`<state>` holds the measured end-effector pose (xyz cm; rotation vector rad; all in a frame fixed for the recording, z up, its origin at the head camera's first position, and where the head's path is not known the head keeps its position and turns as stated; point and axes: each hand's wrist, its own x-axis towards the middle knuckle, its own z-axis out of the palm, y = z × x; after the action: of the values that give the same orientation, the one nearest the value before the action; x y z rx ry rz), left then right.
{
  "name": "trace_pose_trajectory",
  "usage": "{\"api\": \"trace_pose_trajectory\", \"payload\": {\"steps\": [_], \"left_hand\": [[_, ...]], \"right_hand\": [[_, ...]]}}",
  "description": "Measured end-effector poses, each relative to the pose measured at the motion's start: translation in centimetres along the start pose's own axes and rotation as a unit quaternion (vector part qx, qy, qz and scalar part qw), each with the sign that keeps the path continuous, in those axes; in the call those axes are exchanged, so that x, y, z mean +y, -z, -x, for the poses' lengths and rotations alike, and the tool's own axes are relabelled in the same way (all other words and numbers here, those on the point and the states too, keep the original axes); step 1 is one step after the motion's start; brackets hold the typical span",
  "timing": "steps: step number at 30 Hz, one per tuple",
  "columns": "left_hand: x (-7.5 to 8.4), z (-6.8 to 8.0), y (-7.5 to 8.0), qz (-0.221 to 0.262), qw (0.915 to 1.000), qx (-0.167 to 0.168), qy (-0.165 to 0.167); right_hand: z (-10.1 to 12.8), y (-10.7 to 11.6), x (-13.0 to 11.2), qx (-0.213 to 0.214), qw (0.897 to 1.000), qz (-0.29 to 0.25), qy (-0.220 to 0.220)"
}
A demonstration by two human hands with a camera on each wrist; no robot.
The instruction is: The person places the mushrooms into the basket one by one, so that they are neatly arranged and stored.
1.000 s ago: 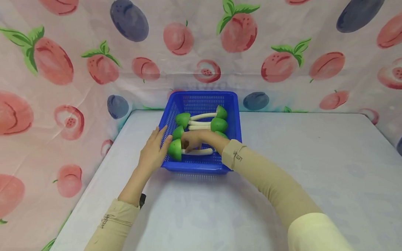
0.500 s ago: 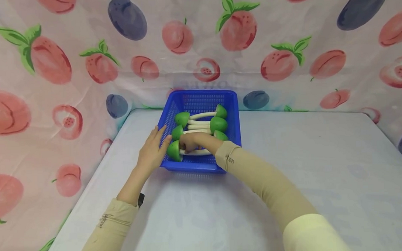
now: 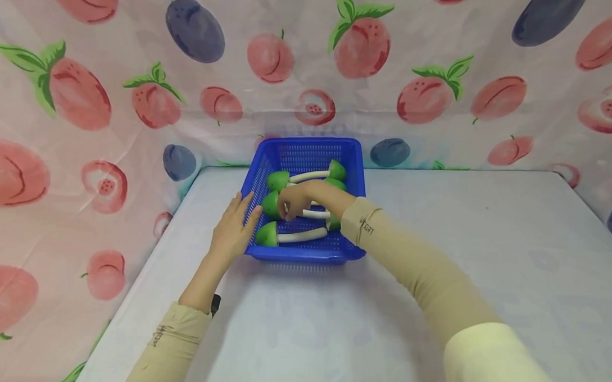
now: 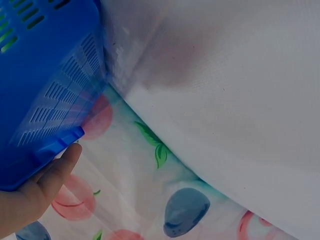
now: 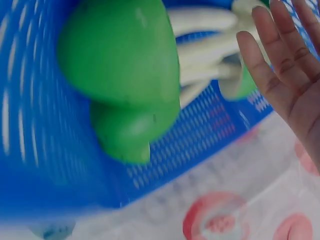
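Now right hand (image 3: 292, 201) over basket (image 3: 352, 155) middle, seemingly pinching mushroom stem; lift straight. Left hand (image 3: 232, 230) flat, steady on basket's left wall.

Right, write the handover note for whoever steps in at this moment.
Left hand: fingers straight, resting on the basket's left wall.
Right hand: inside the basket, fingers curled over the mushrooms' white stems; whether it grips one cannot be told.
Mushrooms: all in the basket; nearest one lies free by the front wall.
Done: none on the table.
Left: every mushroom is in the basket.
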<state>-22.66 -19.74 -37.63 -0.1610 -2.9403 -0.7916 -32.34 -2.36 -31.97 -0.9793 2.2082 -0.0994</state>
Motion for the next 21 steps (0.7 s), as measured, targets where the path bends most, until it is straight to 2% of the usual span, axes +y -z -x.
{"api": "trace_pose_trajectory", "payload": {"steps": [6,11,16,21], "left_hand": [[-0.1,-0.2,0.2,-0.008,0.9999,-0.008,0.009],[-0.2,-0.2,0.1,-0.009,0.9999,-0.006,0.005],[-0.1,-0.2,-0.1,-0.004,1.0,-0.004,0.001],[-0.1,-0.1,0.2,-0.011,0.9999,-0.011,0.007]], "right_hand": [[1.4,1.4,0.5,0.017,1.0,0.003,0.01],[0.5,0.2,0.3,0.014,0.999,0.037,0.001],[-0.6,-1.3,-1.0,0.005,0.997,0.08,0.008],[0.1,-0.7,-1.9,0.027,0.997,0.071,0.032]]}}
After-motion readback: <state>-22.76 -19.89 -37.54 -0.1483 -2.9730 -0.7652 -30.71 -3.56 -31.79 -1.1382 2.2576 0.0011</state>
